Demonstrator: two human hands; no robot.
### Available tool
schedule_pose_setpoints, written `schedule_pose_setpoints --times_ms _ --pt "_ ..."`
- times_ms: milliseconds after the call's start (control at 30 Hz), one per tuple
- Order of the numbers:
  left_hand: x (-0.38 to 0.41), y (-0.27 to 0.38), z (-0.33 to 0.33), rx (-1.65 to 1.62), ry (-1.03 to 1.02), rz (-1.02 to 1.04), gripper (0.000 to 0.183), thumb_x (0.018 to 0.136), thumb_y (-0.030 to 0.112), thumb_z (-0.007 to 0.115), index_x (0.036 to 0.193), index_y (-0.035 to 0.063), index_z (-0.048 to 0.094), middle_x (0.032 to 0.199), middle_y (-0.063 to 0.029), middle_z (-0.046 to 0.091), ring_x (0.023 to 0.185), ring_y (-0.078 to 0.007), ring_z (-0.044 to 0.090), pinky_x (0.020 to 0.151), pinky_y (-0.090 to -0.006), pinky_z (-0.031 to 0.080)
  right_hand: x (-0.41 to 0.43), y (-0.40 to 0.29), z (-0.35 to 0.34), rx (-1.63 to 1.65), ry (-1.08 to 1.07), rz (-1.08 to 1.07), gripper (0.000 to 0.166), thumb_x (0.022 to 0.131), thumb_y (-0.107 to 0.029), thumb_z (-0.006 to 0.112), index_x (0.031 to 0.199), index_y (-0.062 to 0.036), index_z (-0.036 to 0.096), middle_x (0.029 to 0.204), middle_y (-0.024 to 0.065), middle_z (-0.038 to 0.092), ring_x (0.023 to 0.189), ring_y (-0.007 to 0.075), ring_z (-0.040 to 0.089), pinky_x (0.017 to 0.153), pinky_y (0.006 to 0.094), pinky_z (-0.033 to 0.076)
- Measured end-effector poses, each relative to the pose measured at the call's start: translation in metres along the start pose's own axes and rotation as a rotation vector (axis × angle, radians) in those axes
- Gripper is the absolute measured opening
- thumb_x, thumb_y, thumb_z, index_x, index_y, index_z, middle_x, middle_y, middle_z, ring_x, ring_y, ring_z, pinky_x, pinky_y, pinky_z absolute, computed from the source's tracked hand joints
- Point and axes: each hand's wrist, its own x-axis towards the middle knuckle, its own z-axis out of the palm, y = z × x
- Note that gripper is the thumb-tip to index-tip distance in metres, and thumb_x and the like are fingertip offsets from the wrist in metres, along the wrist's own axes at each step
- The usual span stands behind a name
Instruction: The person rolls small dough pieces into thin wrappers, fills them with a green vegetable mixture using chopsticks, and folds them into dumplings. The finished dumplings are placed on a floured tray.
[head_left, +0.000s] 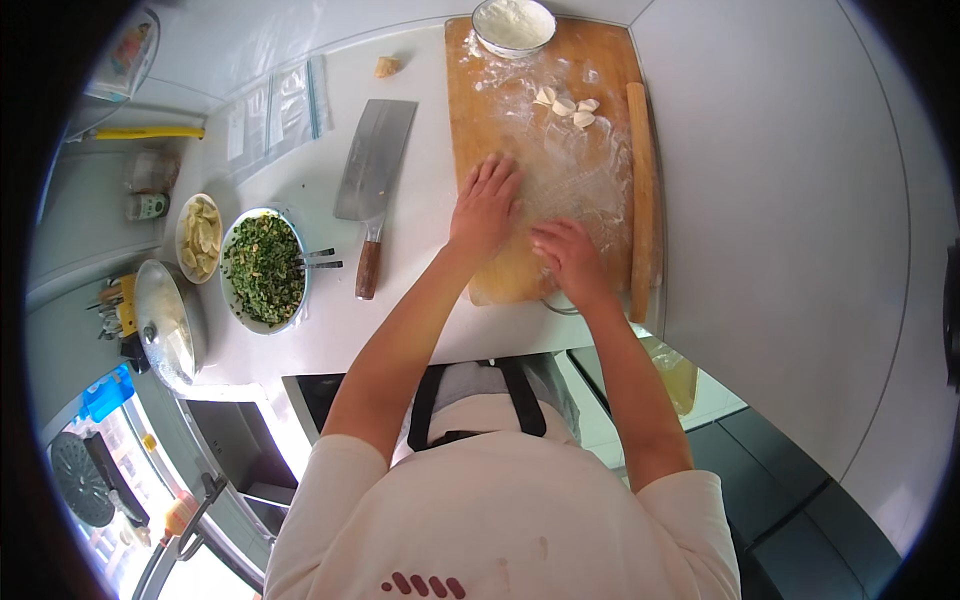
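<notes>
My left hand (487, 202) lies palm down over the floured wooden board (540, 281), fingers stretched toward its far end. What is under that palm, if anything, is hidden. To its right, my right hand (571, 259) hovers over or rests on the board with bent fingers; the thumb stands apart, and nothing shows between. Beyond both hands sit several small cut dough pieces (564, 107). A wooden rolling pin (639, 202) lies lengthwise along the board's right edge. At the far end stands a bowl of flour (514, 24), with loose flour scattered around it.
Left of the board lies a cleaver (377, 161) with a wooden handle. Beyond it are a ginger piece (387, 67) and zip bags (281, 112). Farther left stand a bowl of chopped green filling (264, 270), a plate of pale slices (200, 236) and a lidded pan (169, 322).
</notes>
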Motion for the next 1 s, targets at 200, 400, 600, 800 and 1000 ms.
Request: schedule_pose_setpoints --times_ms 200,400,600,800,1000 --pt "-0.008 0.032 0.020 0.132 -0.260 0.335 0.056 0.095 0.032 0.052 0.147 0.0135 0.040 0.155 -0.0049 0.035 0.144 -0.0273 0.030 0.119 -0.0449 0.021 -0.040 0.024 -0.007 0.733 0.497 0.672 0.025 0.092 -0.009 0.063 0.115 -0.0014 0.065 0.115 0.0071 0.065 0.106 0.0193 0.060 0.096 0.0302 0.045" --pt "-0.076 0.054 -0.016 -0.069 -0.453 0.391 0.058 0.094 0.032 0.054 0.146 0.0124 0.041 0.154 -0.0041 0.038 0.142 -0.0252 0.034 0.117 -0.0434 0.025 -0.014 0.020 -0.005 1.070 0.504 0.533 0.014 0.089 -0.004 0.067 0.102 -0.0009 0.062 0.104 0.0047 0.062 0.100 0.0131 0.059 0.090 0.0287 0.048" --pt "-0.089 0.042 -0.050 -0.098 -0.432 0.120 0.053 0.093 0.021 0.056 0.143 0.0093 0.044 0.152 -0.0058 0.040 0.140 -0.0240 0.037 0.118 -0.0401 0.027 -0.005 0.018 0.006 0.327 0.295 0.268 0.021 0.082 -0.002 0.068 0.101 -0.0024 0.057 0.106 0.0139 0.057 0.099 0.0295 0.059 0.090 0.0345 0.047" --pt "-0.092 0.034 -0.050 -0.166 -0.403 0.020 0.050 0.091 0.014 0.057 0.140 0.0084 0.046 0.151 -0.0077 0.040 0.140 -0.0262 0.036 0.118 -0.0411 0.027 0.002 -0.007 -0.005 0.004 0.409 0.152 0.029 0.079 -0.003 0.070 0.107 -0.0045 0.062 0.113 0.0147 0.056 0.103 0.0346 0.055 0.091 0.0428 0.046" --pt "-0.083 0.035 -0.055 -0.242 -0.402 0.007 0.047 0.090 0.010 0.058 0.136 0.0075 0.050 0.147 -0.0102 0.044 0.139 -0.0291 0.037 0.118 -0.0423 0.028 0.003 0.010 -0.013 0.040 0.057 0.273 0.042 0.076 -0.003 0.071 0.117 -0.0064 0.062 0.116 0.0134 0.061 0.109 0.0323 0.054 0.095 0.0431 0.045"
